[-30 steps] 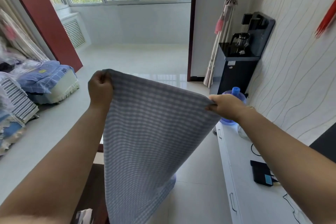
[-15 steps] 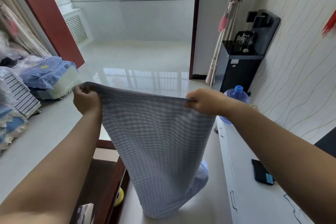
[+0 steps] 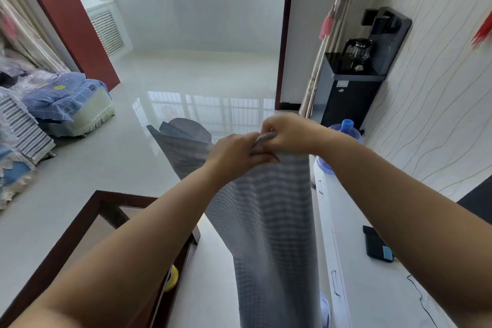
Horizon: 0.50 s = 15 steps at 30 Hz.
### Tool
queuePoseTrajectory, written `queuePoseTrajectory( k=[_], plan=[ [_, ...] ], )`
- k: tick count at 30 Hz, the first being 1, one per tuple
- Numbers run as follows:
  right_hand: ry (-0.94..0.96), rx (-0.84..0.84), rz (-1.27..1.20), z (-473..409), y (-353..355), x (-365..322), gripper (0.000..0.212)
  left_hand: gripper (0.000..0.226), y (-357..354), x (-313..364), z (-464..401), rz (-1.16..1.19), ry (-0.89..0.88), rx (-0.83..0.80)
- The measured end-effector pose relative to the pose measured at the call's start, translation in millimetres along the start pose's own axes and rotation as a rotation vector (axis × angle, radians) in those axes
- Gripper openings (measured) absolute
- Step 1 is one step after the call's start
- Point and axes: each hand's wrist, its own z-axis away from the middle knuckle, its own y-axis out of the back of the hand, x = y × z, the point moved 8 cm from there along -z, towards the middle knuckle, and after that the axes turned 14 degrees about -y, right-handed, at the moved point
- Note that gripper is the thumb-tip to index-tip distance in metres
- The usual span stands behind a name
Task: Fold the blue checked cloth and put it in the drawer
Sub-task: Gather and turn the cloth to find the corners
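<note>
Left hand: the left hand (image 3: 234,153) pinches the top edge of the blue checked cloth (image 3: 266,221), fingers curled.
Right hand: the right hand (image 3: 286,134) grips the same edge, touching the left.
Cloth: hangs doubled from both hands (a loose fold bulges to the left), between the dark wooden table (image 3: 87,221) and the white cabinet (image 3: 354,253).
Cabinet top: black device (image 3: 376,245).
</note>
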Motion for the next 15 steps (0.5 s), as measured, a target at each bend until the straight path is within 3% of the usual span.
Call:
queuePoseTrajectory(
  k=[2,4,6,7,9,12,15],
  plan=[
    [-0.058,0.067,-0.298,0.7,14.9,31.7,0.044,0.035,-7.0,2.7,-4.9,0.09,0.034,-0.031],
    [-0.102,0.091,-0.639,4.1,14.2,70.4,0.058,0.034,-9.1,0.0,-7.2,0.191,0.089,-0.009],
    [-0.16,0.006,-0.905,8.1,-13.7,104.5,0.071,0.043,-6.4,-2.0,-11.1,0.254,0.128,0.029],
    [-0.197,-0.048,-0.924,9.9,-35.5,116.2,0.075,0.044,-2.2,-1.0,-14.2,0.281,0.136,0.053],
    [-0.266,-0.161,-0.862,14.3,-83.4,129.8,0.065,0.043,9.3,2.3,-22.5,0.312,0.124,0.092],
    [-0.383,-0.232,-0.84,25.6,-139.6,143.4,0.029,0.04,34.6,-5.0,-33.0,0.341,0.165,0.161],
    [-0.503,-0.311,-0.817,37.1,-191.5,166.4,0.017,0.04,70.4,-27.4,-36.0,0.428,0.223,0.323]
  ],
)
